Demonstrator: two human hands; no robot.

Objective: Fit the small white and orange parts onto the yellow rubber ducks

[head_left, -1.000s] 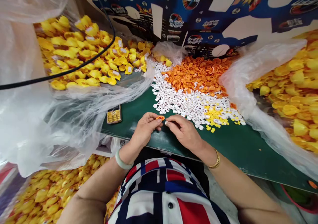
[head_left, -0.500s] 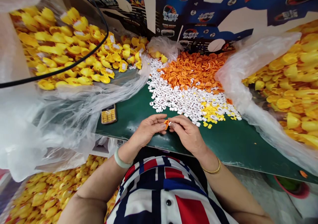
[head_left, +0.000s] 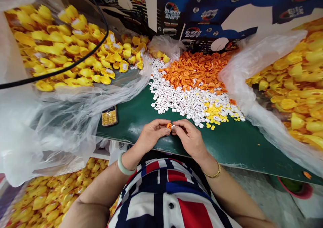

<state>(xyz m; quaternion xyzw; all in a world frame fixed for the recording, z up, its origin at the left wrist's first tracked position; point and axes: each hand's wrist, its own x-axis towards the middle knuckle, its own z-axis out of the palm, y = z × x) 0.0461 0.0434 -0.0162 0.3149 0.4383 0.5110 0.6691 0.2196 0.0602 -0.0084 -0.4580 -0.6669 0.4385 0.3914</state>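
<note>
Between thumb and fingers my left hand (head_left: 152,133) pinches a small orange plastic piece (head_left: 169,125). My right hand (head_left: 189,136) is closed on a small white piece (head_left: 173,127), which meets the orange one at the fingertips; whether they are joined I cannot tell. Both hands are held over the front edge of the green table (head_left: 252,147). Just beyond them lies a heap of small white pieces with dark dots (head_left: 174,98). Yellow discs (head_left: 215,111) are mixed into its right side, and a pile of orange pieces (head_left: 196,71) lies behind.
Yellow plastic shells (head_left: 63,53) fill a clear bag at the left; more yellow shells (head_left: 302,86) are bagged at the right. A keypad phone (head_left: 110,116) lies near the left edge. A black cable (head_left: 63,68) crosses the upper left. Printed cardboard (head_left: 191,15) stands behind.
My hands have shifted slightly, still meeting at the fingertips. The orange piece is turned a little and shows more clearly. The piles look unchanged.
</note>
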